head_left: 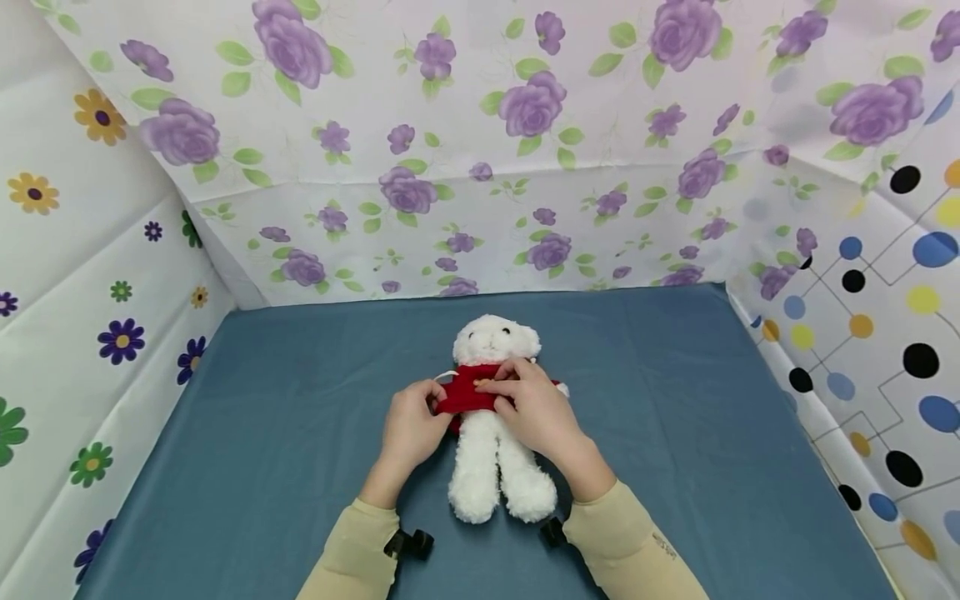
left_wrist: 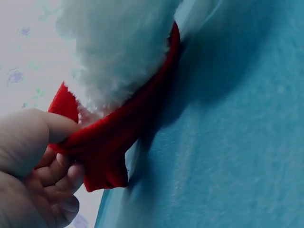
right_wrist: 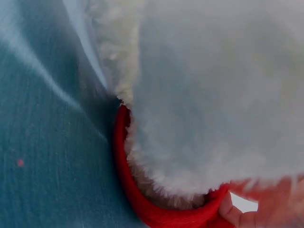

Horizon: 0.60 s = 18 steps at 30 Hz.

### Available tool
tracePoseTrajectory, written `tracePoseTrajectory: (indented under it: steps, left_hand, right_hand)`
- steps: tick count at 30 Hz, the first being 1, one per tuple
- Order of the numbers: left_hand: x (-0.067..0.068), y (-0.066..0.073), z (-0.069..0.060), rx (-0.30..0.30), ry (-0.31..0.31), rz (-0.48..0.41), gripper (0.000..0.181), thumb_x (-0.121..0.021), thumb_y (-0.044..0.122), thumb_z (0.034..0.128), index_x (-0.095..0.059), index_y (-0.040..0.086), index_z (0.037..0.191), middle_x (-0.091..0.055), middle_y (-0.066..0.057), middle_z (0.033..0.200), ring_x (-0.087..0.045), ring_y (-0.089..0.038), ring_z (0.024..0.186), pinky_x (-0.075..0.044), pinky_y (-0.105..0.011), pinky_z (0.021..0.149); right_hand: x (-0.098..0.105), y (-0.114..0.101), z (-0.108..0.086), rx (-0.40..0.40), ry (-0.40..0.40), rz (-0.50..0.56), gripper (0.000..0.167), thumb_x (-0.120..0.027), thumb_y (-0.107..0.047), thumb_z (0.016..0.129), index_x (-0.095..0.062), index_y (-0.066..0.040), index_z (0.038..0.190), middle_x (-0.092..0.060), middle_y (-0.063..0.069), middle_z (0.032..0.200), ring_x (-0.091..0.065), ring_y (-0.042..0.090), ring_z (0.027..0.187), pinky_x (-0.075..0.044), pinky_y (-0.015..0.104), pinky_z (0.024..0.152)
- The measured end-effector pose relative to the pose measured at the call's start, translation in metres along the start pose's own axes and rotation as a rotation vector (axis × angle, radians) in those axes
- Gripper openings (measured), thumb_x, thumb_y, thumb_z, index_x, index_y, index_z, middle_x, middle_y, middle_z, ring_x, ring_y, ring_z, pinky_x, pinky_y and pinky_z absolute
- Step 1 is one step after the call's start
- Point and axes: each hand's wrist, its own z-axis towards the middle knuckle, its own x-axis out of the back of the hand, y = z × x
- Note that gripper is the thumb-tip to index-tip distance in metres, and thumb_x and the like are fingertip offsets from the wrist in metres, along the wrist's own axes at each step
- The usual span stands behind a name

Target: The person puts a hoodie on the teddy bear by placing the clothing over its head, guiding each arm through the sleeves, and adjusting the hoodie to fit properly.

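A white plush bear (head_left: 476,471) lies on its back, head away from me, wearing a red top (head_left: 467,398). At the top's lower left edge, my left hand (head_left: 412,421) pinches the hem between thumb and fingers; the left wrist view shows the red cloth (left_wrist: 111,137) pulled away from the white fur. My right hand (head_left: 536,408) grips the top at its right side, fingers over the chest. In the right wrist view, these fingers (right_wrist: 266,209) are at the hem, partly cut off by the frame. A small tan detail on the chest shows beside the right fingertips.
Blue cloth (head_left: 300,433) covers the table. A white sheet with purple roses (head_left: 532,104) hangs behind it, a flowered sheet (head_left: 120,342) on the left and a dotted sheet (head_left: 918,358) on the right. A thin white strip (head_left: 447,374) shows beside the bear's left-hand side.
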Motion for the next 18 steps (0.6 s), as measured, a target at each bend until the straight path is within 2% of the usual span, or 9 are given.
tracePoseTrajectory:
  steps: [4,11,18]
  left_hand:
    - [-0.004,0.0,0.0,0.009,0.026,0.056,0.026,-0.071,-0.007,0.0864,-0.062,0.015,0.076,-0.056,0.001,0.074,-0.049,-0.017,0.062,-0.042,-0.031,0.054]
    - [-0.008,-0.004,-0.001,0.026,0.053,0.123,0.036,-0.057,-0.018,0.0761,-0.055,0.017,0.07,-0.047,0.002,0.073,-0.042,-0.019,0.064,-0.031,-0.03,0.049]
    - [-0.006,-0.001,-0.001,-0.002,0.107,0.157,0.031,-0.067,-0.012,0.0819,-0.059,0.017,0.074,-0.053,0.001,0.072,-0.049,-0.019,0.06,-0.038,-0.033,0.049]
  right_hand:
    - [-0.002,-0.003,-0.001,-0.003,0.003,-0.016,0.031,-0.065,-0.011,0.105,-0.081,-0.025,0.127,-0.062,0.0,0.121,-0.057,0.019,0.109,-0.053,0.032,0.077]
    - [-0.004,-0.011,-0.001,0.015,-0.002,-0.02,0.031,-0.063,-0.01,0.105,-0.082,-0.024,0.125,-0.061,0.0,0.12,-0.057,0.021,0.11,-0.053,0.033,0.076]
    - [-0.003,-0.011,-0.002,0.016,0.01,-0.039,0.032,-0.064,-0.008,0.104,-0.082,-0.024,0.124,-0.061,0.001,0.122,-0.057,0.022,0.112,-0.053,0.034,0.077]
